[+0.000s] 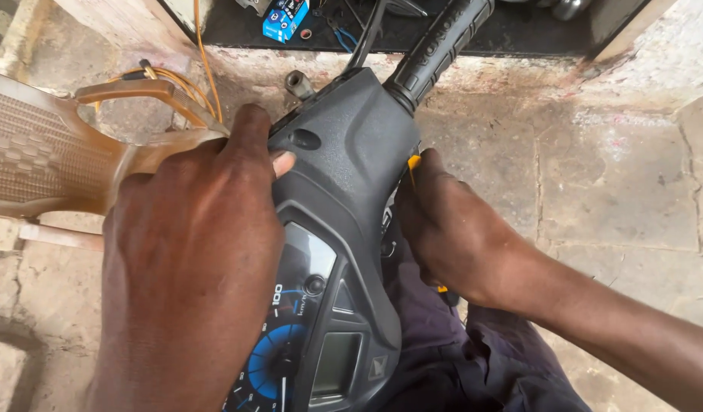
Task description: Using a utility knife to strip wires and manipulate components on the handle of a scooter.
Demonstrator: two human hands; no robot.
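A dark grey plastic motorbike handlebar cover with a speed dial in it (344, 198) lies across the person's lap, over dark purple cloth (443, 343). The dial with its blue rings (279, 358) sits at the near end of the cover, and a black ribbed rubber hand grip (439, 42) sticks out from the far end.

The left hand (191, 259) lies on the left side of the cover. Its fingers are curled and pressed onto the cover's top edge, and the thumb tip (281, 162) touches the plastic.

The right hand (450, 229) is closed tight around a thin tool with a yellow and black handle (414, 162), right beside the cover's right side. Only small bits of the tool show, so what kind it is cannot be told.

A brown plastic chair (46, 152) stands at the left on the rough concrete floor (611, 191). A small blue box (284, 19) lies on a dark mat at the far edge.
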